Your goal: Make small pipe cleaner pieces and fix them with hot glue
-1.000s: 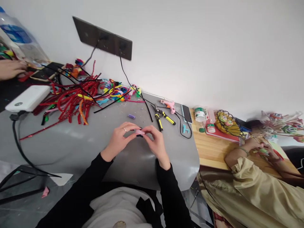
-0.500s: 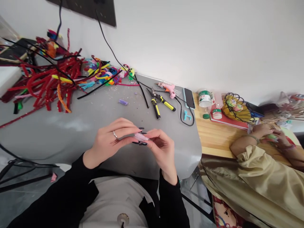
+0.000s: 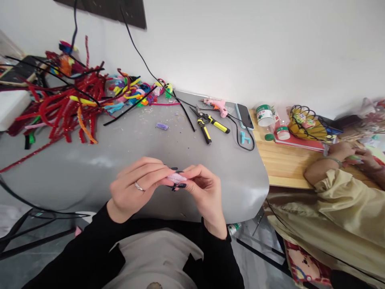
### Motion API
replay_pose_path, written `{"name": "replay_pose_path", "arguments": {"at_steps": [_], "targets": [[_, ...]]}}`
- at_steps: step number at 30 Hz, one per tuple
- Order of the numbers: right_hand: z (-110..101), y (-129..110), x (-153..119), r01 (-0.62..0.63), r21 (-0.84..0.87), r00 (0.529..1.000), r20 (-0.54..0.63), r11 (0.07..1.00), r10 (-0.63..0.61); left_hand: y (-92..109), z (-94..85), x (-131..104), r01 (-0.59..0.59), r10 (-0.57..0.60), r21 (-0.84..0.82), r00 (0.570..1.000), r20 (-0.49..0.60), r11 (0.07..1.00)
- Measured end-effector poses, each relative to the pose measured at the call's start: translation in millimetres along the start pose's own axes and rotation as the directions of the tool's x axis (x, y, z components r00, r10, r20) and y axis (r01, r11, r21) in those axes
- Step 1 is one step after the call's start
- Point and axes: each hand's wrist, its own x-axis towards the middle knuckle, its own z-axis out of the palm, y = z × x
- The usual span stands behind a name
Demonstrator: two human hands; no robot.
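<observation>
Between my two hands, just above the near part of the grey table, is a small fuzzy pale-pink piece (image 3: 176, 178) that looks like pipe cleaner. My left hand (image 3: 140, 182), with a ring on one finger, pinches its left end. Thumb and fingertips of my right hand (image 3: 206, 190) grip the right end. My fingertips cover parts of the piece. Beyond my hands lies a short purple fuzzy piece (image 3: 162, 126). Yellow-and-black pliers (image 3: 207, 124) rest open on the table, near a pink glue gun (image 3: 219, 106).
A heap of red pipe cleaners (image 3: 66, 104) covers the left of the grey table (image 3: 135, 144). A phone (image 3: 244, 116) lies at the back right edge. On the adjoining wooden table (image 3: 272, 160) are jars and a wire basket (image 3: 306, 124); a co-worker's arm (image 3: 327, 160) rests there.
The view has shifted slightly, moving the table things rightward. Both hands still pinch the pale-pink piece, with small changes in the finger positions.
</observation>
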Motion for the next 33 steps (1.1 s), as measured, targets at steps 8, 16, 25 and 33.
{"name": "replay_pose_path", "arguments": {"at_steps": [8, 16, 25, 33], "targets": [[3.1, -1.8, 13.4, -0.01, -0.031, 1.0, -0.006, 0.999, 0.01, -6.2, 4.7, -1.8, 0.016, -0.013, 0.033, 0.996, -0.092, 0.999], [13.6, 9.8, 20.7, 0.169, -0.202, 0.971, -0.133, 0.965, -0.198, -11.9, 14.2, -5.7, 0.1, -0.096, 0.027, 0.988, -0.12, 0.995], [4.1, 28.2, 48.4, 0.255, -0.629, 0.927, -0.058, 0.734, -0.371, -65.1, -7.7, -1.7, 0.21, -0.219, 0.1, 0.971, 0.09, 0.973], [-18.4, 51.4, 97.3, 0.258, -0.896, 0.905, 0.093, 0.36, -0.416, -236.2, -111.4, 22.4, 0.723, -0.78, 0.665, 0.521, -0.346, 0.188]]}}
